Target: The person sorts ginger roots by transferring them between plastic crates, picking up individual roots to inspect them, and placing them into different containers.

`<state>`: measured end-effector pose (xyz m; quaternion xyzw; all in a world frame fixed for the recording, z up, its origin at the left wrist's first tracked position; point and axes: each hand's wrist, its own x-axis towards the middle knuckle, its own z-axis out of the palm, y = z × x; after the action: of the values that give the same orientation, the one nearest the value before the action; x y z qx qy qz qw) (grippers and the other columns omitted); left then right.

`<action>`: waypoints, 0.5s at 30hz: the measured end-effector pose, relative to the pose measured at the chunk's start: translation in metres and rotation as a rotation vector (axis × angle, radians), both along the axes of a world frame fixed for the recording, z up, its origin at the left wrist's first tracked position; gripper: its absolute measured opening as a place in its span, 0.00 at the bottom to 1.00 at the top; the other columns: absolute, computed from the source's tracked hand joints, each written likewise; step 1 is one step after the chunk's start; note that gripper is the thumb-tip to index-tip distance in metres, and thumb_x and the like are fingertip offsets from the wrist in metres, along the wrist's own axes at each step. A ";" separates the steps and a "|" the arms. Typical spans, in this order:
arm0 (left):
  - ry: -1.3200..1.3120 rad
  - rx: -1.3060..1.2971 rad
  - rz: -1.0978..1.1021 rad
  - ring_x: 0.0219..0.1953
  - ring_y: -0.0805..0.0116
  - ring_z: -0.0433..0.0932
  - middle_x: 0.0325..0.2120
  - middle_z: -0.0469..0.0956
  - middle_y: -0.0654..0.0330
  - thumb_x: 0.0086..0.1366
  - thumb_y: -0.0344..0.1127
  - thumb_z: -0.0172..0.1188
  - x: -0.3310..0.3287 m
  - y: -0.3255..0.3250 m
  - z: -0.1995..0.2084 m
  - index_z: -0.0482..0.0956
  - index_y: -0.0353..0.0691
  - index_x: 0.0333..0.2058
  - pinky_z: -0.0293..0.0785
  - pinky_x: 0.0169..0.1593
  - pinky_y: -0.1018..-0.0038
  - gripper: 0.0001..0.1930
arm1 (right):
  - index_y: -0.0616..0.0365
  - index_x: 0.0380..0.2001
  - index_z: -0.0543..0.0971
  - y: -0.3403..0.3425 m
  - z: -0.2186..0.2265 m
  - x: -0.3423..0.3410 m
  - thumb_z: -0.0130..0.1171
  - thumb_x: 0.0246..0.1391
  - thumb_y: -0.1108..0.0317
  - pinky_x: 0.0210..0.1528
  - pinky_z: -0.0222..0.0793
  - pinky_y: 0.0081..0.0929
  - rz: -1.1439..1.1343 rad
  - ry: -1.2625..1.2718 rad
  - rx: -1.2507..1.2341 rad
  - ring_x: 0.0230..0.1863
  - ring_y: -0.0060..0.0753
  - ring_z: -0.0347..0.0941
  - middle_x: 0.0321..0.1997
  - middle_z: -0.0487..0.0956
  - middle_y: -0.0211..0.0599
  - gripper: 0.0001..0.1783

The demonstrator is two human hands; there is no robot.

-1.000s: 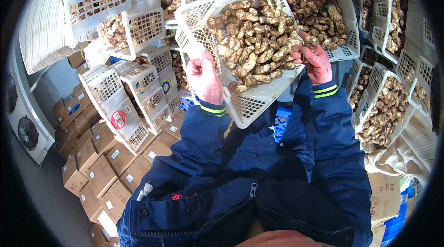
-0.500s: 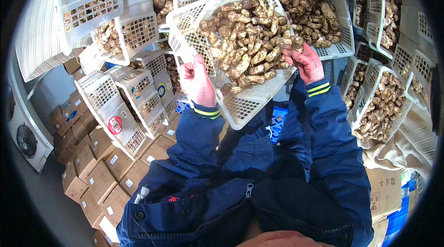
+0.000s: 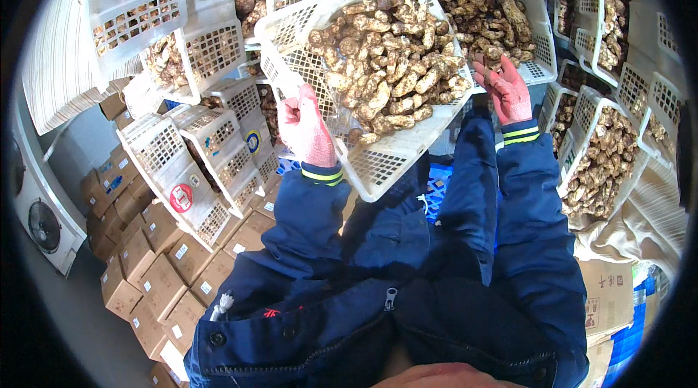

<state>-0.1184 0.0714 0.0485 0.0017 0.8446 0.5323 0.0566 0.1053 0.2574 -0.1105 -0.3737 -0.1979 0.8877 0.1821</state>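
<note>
In pink gloves, my left hand (image 3: 308, 126) is closed around the near left rim of a tilted white plastic crate (image 3: 382, 170). Heaped inside are brown, soil-flecked mushrooms (image 3: 392, 72) with thick pale stems. My right hand (image 3: 507, 94), just beyond the crate's right edge, pinches one mushroom (image 3: 493, 56) between thumb and fingers. Behind that hand stands a second white crate (image 3: 542, 54), filled with darker mushrooms (image 3: 480, 3).
Stacked white crates of mushrooms rise at the left (image 3: 156, 144) and right (image 3: 582, 141). Brown cardboard boxes (image 3: 156, 283) cover the floor at lower left, beside a white fan unit (image 3: 45, 224). Blue plastic latticework (image 3: 436, 188) shows below the held crate.
My right hand has moved right, from the held crate's heap toward the second crate, carrying a mushroom. The left hand keeps its grip; the crate has barely shifted.
</note>
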 end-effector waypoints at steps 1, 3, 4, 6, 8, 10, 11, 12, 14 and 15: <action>0.001 -0.012 0.001 0.20 0.86 0.55 0.16 0.61 0.74 0.62 0.33 0.58 0.000 0.000 0.000 0.66 0.44 0.22 0.51 0.24 0.86 0.12 | 0.70 0.61 0.51 0.000 0.001 0.001 0.54 0.50 0.73 0.56 0.64 0.39 0.010 -0.036 -0.010 0.56 0.51 0.66 0.57 0.64 0.55 0.37; 0.001 -0.034 0.005 0.20 0.87 0.55 0.17 0.61 0.74 0.63 0.33 0.57 -0.001 -0.003 -0.002 0.65 0.44 0.21 0.52 0.25 0.86 0.13 | 0.69 0.61 0.52 0.000 -0.001 0.002 0.55 0.49 0.74 0.55 0.66 0.38 0.007 -0.094 -0.001 0.55 0.50 0.67 0.57 0.64 0.54 0.37; 0.008 -0.008 -0.007 0.20 0.87 0.55 0.17 0.61 0.74 0.63 0.33 0.57 -0.001 -0.003 -0.003 0.65 0.44 0.21 0.52 0.25 0.86 0.13 | 0.69 0.61 0.52 -0.002 -0.006 0.004 0.55 0.49 0.74 0.54 0.67 0.38 -0.005 -0.116 0.018 0.54 0.49 0.68 0.57 0.65 0.54 0.37; 0.034 0.037 -0.027 0.20 0.86 0.55 0.16 0.61 0.74 0.62 0.33 0.57 -0.004 -0.004 -0.004 0.65 0.44 0.21 0.51 0.25 0.86 0.13 | 0.68 0.60 0.55 0.000 0.000 -0.004 0.55 0.50 0.76 0.53 0.67 0.37 -0.035 -0.136 0.057 0.52 0.46 0.69 0.57 0.65 0.52 0.35; -0.005 -0.007 0.008 0.21 0.86 0.54 0.16 0.61 0.75 0.62 0.33 0.58 -0.002 -0.003 0.000 0.65 0.44 0.20 0.50 0.25 0.85 0.13 | 0.65 0.62 0.52 0.004 -0.009 -0.002 0.54 0.52 0.74 0.56 0.65 0.36 -0.053 -0.153 0.059 0.53 0.45 0.68 0.58 0.64 0.51 0.36; -0.011 0.047 0.003 0.21 0.87 0.53 0.17 0.60 0.75 0.63 0.32 0.57 -0.002 -0.001 0.001 0.65 0.45 0.20 0.49 0.25 0.85 0.13 | 0.64 0.63 0.48 0.004 -0.033 0.005 0.54 0.54 0.71 0.58 0.62 0.37 -0.161 -0.163 0.000 0.56 0.44 0.65 0.56 0.66 0.49 0.37; -0.059 0.025 -0.027 0.22 0.85 0.59 0.19 0.65 0.72 0.62 0.32 0.57 -0.003 -0.005 0.009 0.66 0.42 0.25 0.55 0.27 0.86 0.10 | 0.62 0.63 0.50 0.001 -0.042 0.014 0.53 0.55 0.70 0.58 0.62 0.37 -0.197 -0.077 -0.017 0.57 0.45 0.65 0.55 0.67 0.48 0.36; -0.050 0.030 -0.012 0.22 0.86 0.56 0.18 0.63 0.73 0.63 0.32 0.57 -0.002 -0.003 0.005 0.66 0.43 0.23 0.52 0.26 0.86 0.11 | 0.61 0.62 0.52 -0.008 -0.054 0.024 0.53 0.55 0.70 0.58 0.62 0.37 -0.222 -0.208 -0.113 0.56 0.43 0.65 0.55 0.68 0.47 0.34; -0.060 0.058 -0.012 0.21 0.87 0.54 0.17 0.61 0.75 0.63 0.31 0.57 0.005 0.014 0.007 0.66 0.44 0.21 0.50 0.26 0.85 0.12 | 0.58 0.60 0.59 -0.036 -0.112 0.073 0.52 0.56 0.67 0.57 0.64 0.37 0.080 -0.421 0.014 0.54 0.40 0.66 0.54 0.69 0.45 0.29; -0.026 0.028 -0.028 0.21 0.87 0.54 0.17 0.61 0.75 0.62 0.30 0.57 0.007 0.019 0.013 0.65 0.44 0.20 0.50 0.26 0.86 0.13 | 0.56 0.57 0.62 -0.066 -0.136 0.082 0.52 0.56 0.64 0.55 0.64 0.37 0.124 -0.029 -0.147 0.53 0.39 0.67 0.53 0.70 0.44 0.26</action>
<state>-0.1112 0.0902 0.0617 0.0076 0.8363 0.5431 0.0750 0.1874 0.1916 -0.2468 -0.3861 -0.1575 0.9039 0.0956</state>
